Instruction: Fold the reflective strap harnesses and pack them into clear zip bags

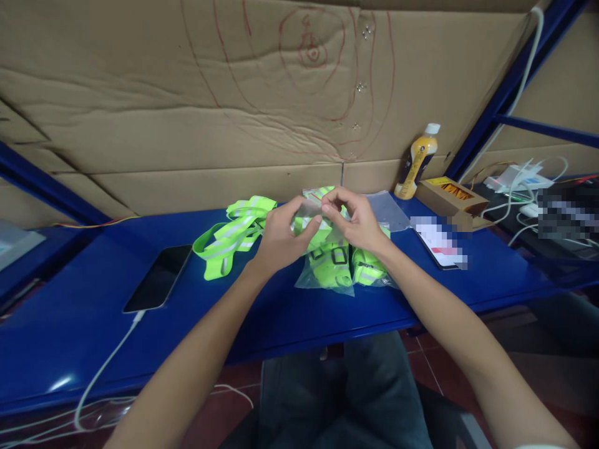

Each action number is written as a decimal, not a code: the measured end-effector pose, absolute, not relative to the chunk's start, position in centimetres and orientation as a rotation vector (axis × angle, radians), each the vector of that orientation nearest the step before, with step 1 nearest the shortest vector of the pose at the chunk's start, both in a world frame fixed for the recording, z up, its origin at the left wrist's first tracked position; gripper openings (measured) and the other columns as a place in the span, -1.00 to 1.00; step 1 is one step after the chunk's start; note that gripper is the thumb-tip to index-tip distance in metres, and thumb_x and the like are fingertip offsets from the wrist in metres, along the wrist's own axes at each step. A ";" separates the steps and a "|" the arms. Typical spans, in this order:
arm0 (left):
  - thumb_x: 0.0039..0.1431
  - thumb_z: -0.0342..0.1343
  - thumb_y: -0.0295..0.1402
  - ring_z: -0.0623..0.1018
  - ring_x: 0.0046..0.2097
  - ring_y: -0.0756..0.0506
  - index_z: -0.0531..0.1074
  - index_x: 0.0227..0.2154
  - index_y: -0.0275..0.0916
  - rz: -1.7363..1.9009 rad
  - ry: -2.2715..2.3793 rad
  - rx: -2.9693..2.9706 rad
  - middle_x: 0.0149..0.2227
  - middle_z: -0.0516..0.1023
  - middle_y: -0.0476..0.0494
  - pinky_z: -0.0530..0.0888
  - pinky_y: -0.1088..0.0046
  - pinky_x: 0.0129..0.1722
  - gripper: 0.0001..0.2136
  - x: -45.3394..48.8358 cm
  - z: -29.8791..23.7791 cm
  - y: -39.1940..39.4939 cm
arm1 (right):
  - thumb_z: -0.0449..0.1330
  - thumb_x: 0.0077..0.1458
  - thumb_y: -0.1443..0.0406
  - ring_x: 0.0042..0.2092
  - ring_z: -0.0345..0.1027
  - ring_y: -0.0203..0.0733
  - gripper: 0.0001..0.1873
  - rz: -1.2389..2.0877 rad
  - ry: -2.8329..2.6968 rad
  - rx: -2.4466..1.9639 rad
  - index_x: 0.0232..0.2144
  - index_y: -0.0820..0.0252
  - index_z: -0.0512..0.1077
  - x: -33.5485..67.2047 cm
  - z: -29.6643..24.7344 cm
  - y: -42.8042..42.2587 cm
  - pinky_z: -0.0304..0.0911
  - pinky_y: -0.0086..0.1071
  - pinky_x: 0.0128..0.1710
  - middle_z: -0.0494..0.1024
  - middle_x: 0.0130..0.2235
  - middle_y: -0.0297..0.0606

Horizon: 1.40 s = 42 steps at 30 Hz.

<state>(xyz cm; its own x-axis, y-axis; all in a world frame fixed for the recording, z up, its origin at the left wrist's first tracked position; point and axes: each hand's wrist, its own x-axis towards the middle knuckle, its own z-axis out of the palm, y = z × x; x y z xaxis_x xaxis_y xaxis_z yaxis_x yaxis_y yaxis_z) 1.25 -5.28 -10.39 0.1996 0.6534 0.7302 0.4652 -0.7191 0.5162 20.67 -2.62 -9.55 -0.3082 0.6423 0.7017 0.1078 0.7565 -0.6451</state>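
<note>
On the blue table (290, 318), the left hand (281, 236) and the right hand (358, 221) pinch the top edge of a clear plastic bag (327, 262) holding a folded yellow-green vest, which sits at the table's middle. A black phone (159, 277) lies to the left beside a loose vest (234, 234). Farther back, a yellow bottle (418, 161) stands against the cardboard wall (187, 112).

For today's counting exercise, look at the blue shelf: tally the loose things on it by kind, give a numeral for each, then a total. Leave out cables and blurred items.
Loose neon vest: 1
Bagged neon vests: 2, one partly under both hands, left and right, one beside it
Phones: 2
Bottle: 1
Cardboard box: 1
Total: 7
</note>
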 end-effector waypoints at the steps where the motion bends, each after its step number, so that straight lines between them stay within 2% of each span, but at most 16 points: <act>1: 0.35 0.25 -0.27 0.50 -0.35 -0.08 0.51 -0.26 -0.17 1.549 1.082 2.283 -0.38 0.59 -0.01 0.37 0.36 -0.31 -0.89 1.3 -10.4 -5.3 | 0.25 0.36 -0.15 -0.30 0.27 -0.20 -0.51 0.599 -1.820 -0.585 -0.33 0.12 0.48 20.6 -9.5 -2.7 0.21 -0.26 -0.21 0.50 -0.35 -0.30; 5: 0.38 0.21 -0.28 0.53 -0.33 -0.10 0.53 -0.28 -0.17 1.535 1.063 2.294 -0.37 0.60 -0.03 0.40 0.35 -0.26 -0.88 1.5 -10.5 -5.4 | 0.32 0.27 -0.20 -0.30 0.27 -0.20 -0.48 0.662 -1.786 -0.592 -0.32 0.12 0.51 20.4 -9.6 -2.7 0.21 -0.26 -0.22 0.50 -0.36 -0.31; 11: 0.35 0.24 -0.28 0.54 -0.31 -0.10 0.52 -0.22 -0.17 1.554 1.058 2.307 -0.32 0.62 -0.03 0.41 0.36 -0.24 -0.91 1.5 -10.6 -5.5 | 0.34 0.27 -0.18 -0.30 0.26 -0.21 -0.48 0.719 -1.728 -0.566 -0.32 0.14 0.49 20.0 -10.0 -2.6 0.19 -0.26 -0.22 0.46 -0.37 -0.32; 16: 0.45 0.13 -0.25 0.57 -0.24 -0.12 0.47 -0.17 -0.19 1.463 1.144 2.454 -0.25 0.63 -0.09 0.46 0.34 -0.15 -0.87 1.5 -10.9 -5.5 | 0.39 0.22 -0.19 -0.31 0.25 -0.22 -0.48 0.784 -1.726 -0.533 -0.31 0.13 0.52 19.8 -10.2 -2.4 0.18 -0.29 -0.24 0.45 -0.38 -0.35; 19: 0.47 0.09 -0.17 0.60 -0.13 -0.20 0.46 -0.08 -0.21 1.429 1.265 2.575 -0.15 0.65 -0.20 0.49 0.24 -0.05 -0.79 1.3 -11.0 -5.6 | 0.41 0.22 -0.15 -0.32 0.25 -0.24 -0.50 0.789 -1.672 -0.490 -0.32 0.15 0.51 19.7 -10.5 -2.2 0.18 -0.30 -0.24 0.45 -0.37 -0.36; 22: 0.40 0.16 0.01 0.61 0.01 -0.33 0.42 0.10 -0.25 1.387 1.417 2.728 0.00 0.65 -0.35 0.50 0.07 0.06 -0.56 0.8 -11.0 -5.4 | 0.40 0.19 -0.20 -0.32 0.24 -0.25 -0.46 0.771 -1.584 -0.528 -0.33 0.13 0.48 19.8 -10.6 -2.0 0.19 -0.30 -0.24 0.45 -0.37 -0.36; 24: 0.36 0.18 0.09 0.62 0.01 -0.40 0.41 0.14 -0.30 1.271 1.509 2.795 -0.01 0.65 -0.41 0.51 0.03 0.04 -0.44 0.5 -11.1 -5.2 | 0.40 0.16 -0.23 -0.32 0.25 -0.25 -0.43 0.779 -1.561 -0.563 -0.32 0.13 0.48 20.0 -10.5 -1.9 0.21 -0.31 -0.24 0.46 -0.36 -0.36; 27: 0.44 0.08 0.11 0.66 -0.06 -0.39 0.43 0.06 -0.34 1.098 1.515 2.841 -0.13 0.65 -0.38 0.55 0.08 -0.04 -0.47 0.1 -11.4 -5.0 | 0.39 0.19 -0.22 -0.29 0.31 -0.23 -0.45 0.804 -1.596 -0.558 -0.24 0.13 0.53 20.2 -10.2 -2.0 0.23 -0.30 -0.22 0.53 -0.30 -0.31; 31: 0.47 0.02 0.12 0.66 -0.01 -0.39 0.43 0.05 -0.31 1.041 1.473 2.893 -0.10 0.65 -0.38 0.56 0.08 0.02 -0.48 0.2 -11.6 -5.0 | 0.37 0.20 -0.23 -0.36 0.22 -0.26 -0.44 0.744 -1.619 -0.560 -0.28 0.13 0.54 20.1 -10.1 -2.1 0.18 -0.32 -0.30 0.48 -0.39 -0.36; 36: 0.43 0.06 0.14 0.64 0.02 -0.42 0.40 0.12 -0.35 0.929 1.511 2.911 -0.06 0.64 -0.41 0.56 0.02 0.05 -0.42 0.3 -11.1 -5.4 | 0.36 0.24 -0.19 -0.36 0.20 -0.27 -0.47 0.724 -1.554 -0.559 -0.33 0.14 0.50 19.8 -10.6 -2.1 0.16 -0.32 -0.29 0.46 -0.38 -0.36; 42: 0.44 0.00 0.17 0.63 0.07 -0.44 0.33 0.27 -0.39 0.878 1.469 2.977 0.02 0.62 -0.48 0.54 -0.03 0.10 -0.32 0.3 -10.9 -5.4 | 0.36 0.25 -0.16 -0.32 0.24 -0.24 -0.52 0.707 -1.601 -0.553 -0.29 0.12 0.51 20.0 -10.5 -2.1 0.21 -0.31 -0.25 0.47 -0.35 -0.35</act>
<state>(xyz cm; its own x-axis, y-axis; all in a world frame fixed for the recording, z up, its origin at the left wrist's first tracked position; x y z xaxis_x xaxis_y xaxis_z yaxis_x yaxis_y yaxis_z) 0.27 -5.43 -10.89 0.5140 0.6522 0.5572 0.7996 -0.5995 -0.0358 19.97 -2.10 -10.48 -0.1473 0.7035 0.6953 -0.0402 0.6981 -0.7148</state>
